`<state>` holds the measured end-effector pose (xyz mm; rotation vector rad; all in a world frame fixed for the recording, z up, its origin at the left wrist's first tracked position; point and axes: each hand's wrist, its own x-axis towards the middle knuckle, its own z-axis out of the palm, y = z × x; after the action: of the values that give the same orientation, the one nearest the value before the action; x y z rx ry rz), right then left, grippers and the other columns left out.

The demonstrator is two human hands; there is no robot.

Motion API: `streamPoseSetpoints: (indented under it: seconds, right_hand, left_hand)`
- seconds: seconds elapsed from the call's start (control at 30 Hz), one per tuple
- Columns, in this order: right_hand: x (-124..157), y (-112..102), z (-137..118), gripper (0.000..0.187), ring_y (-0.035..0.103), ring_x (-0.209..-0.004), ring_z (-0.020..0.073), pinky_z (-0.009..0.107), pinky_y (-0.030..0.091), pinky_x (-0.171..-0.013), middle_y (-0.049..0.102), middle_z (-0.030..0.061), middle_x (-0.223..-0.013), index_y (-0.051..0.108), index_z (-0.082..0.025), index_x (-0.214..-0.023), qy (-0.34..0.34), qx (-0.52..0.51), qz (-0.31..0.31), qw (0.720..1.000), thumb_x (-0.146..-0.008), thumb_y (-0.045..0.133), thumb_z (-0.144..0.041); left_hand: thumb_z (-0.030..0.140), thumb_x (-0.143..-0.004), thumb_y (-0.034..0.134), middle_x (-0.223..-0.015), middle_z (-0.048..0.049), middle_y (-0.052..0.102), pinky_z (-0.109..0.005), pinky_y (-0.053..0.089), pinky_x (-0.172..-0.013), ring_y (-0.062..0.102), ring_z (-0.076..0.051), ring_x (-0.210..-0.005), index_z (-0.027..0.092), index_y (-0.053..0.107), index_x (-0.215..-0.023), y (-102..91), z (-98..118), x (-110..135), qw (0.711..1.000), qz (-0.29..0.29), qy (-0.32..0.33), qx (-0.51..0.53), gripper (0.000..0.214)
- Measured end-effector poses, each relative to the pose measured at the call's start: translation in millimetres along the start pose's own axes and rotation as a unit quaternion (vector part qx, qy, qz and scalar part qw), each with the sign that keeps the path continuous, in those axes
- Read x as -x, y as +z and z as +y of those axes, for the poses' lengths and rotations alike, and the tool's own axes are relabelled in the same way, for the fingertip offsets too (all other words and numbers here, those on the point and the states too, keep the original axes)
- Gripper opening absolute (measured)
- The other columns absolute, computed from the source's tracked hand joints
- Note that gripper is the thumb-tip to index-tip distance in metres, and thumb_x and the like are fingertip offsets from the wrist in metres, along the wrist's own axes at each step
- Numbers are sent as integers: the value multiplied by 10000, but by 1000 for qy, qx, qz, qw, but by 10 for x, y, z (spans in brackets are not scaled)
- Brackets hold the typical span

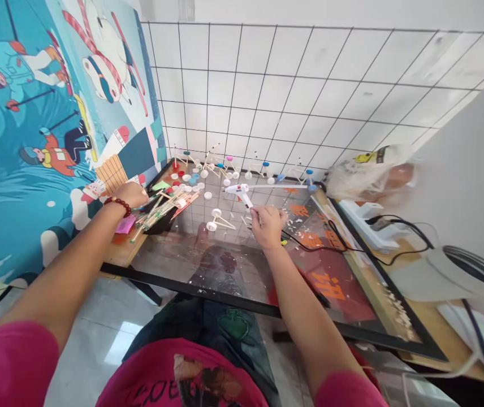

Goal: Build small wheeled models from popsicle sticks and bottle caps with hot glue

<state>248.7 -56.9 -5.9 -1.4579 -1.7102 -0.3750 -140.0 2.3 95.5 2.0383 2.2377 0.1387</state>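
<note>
My right hand [268, 225] is closed at the lower end of the handle of a white hot glue gun [238, 190]. A long clear glue stick [278, 186] sticks out of the gun's back. My left hand [134, 196] is at the left edge of a pile of thin wooden sticks [163, 210], several with coloured ends; its fingers are mostly hidden. Between the hands, a small piece of white bottle caps [212, 226] joined with sticks lies on the glass tabletop [174, 260].
Loose caps [187, 178] and several stick-and-cap pieces [266, 165] line the back, by a wire grid [263, 85]. Pink notes [125, 224] lie left. A black cord [310, 249] runs right towards a white stand [367, 226] and a plastic bag [364, 172].
</note>
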Motion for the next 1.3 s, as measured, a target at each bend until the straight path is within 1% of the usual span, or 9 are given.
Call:
streamPoseSetpoints:
  seconds: [0.2, 0.33, 0.5, 0.63, 0.83, 0.9, 1.03, 1.17, 1.3]
  right_hand:
    - [37, 21, -86, 186, 573, -890, 204, 390, 222, -844, 732, 46, -932, 691, -231, -913, -72, 7, -26, 997, -942, 510, -266]
    - [54, 28, -137, 170, 567, -898, 197, 394, 210, -855, 725, 38, -924, 690, -234, -917, -97, -5, -40, 995, -939, 524, -267]
    - [56, 26, -164, 174, 548, -923, 209, 400, 212, -859, 708, 49, -940, 694, -235, -947, -113, -4, -70, 991, -927, 521, -244]
    - [56, 17, -167, 176, 540, -938, 213, 407, 211, -876, 707, 57, -959, 697, -234, -946, -107, -11, -88, 990, -923, 522, -234]
    - [48, -7, -203, 169, 543, -948, 218, 415, 211, -892, 711, 65, -972, 698, -226, -934, -107, -16, -99, 989, -920, 530, -242]
    - [43, -24, -248, 165, 556, -960, 218, 419, 220, -907, 713, 64, -985, 695, -228, -950, -110, -32, -96, 989, -920, 533, -237]
    - [26, -49, -386, 165, 587, -982, 210, 408, 279, -927, 710, 61, -1000, 686, -228, -993, -65, -128, -81, 986, -924, 538, -254]
    - [0, -25, -499, 217, 597, -829, 172, 341, 424, -825, 684, 67, -967, 669, -193, -1032, 54, -326, -93, 939, -899, 561, -327]
    - [-10, -1, -574, 360, 594, -791, 162, 308, 482, -751, 680, 35, -928, 664, -212, -1036, 179, -513, -183, 819, -796, 673, -481]
  left_hand:
    - [339, -736, 637, -838, -88, 722, -263, 429, -722, 629, -235, -889, 131, 733, -853, 103, 36, -125, 1000, 18, -22, -3, 257]
    - [620, -776, 528, -846, -121, 738, -309, 467, -727, 667, -296, -920, 181, 740, -831, 298, 322, -80, 999, 26, -16, 38, 490]
    - [772, -707, 511, -1188, -247, 640, -395, 498, -761, 636, -374, -1030, 100, 611, -1203, 583, 711, 64, 992, 119, -7, 32, 841]
    - [637, -754, 582, -1234, -263, 578, -420, 498, -764, 640, -378, -996, 103, 634, -1155, 724, 832, 84, 991, 128, 38, -4, 670]
    - [349, -813, 590, -1167, -222, 594, -391, 497, -834, 645, -320, -982, 69, 682, -1012, 709, 735, 171, 981, 168, 89, 29, 356]
    - [305, -795, 614, -1125, -191, 605, -381, 502, -882, 631, -308, -1024, 87, 680, -995, 687, 727, 265, 961, 230, 136, 66, 303]
    - [257, -819, 601, -1168, -148, 601, -370, 490, -984, 592, -271, -1132, 133, 650, -1079, 687, 819, 546, 881, 330, 313, 132, 292]
    - [197, -812, 611, -1208, -153, 604, -399, 485, -1018, 582, -272, -1175, 158, 631, -1141, 733, 960, 863, 835, 321, 420, 152, 332]
    - [165, -827, 600, -1136, -144, 643, -410, 532, -936, 628, -267, -1082, 197, 621, -1180, 813, 1091, 1073, 824, 324, 441, 148, 355]
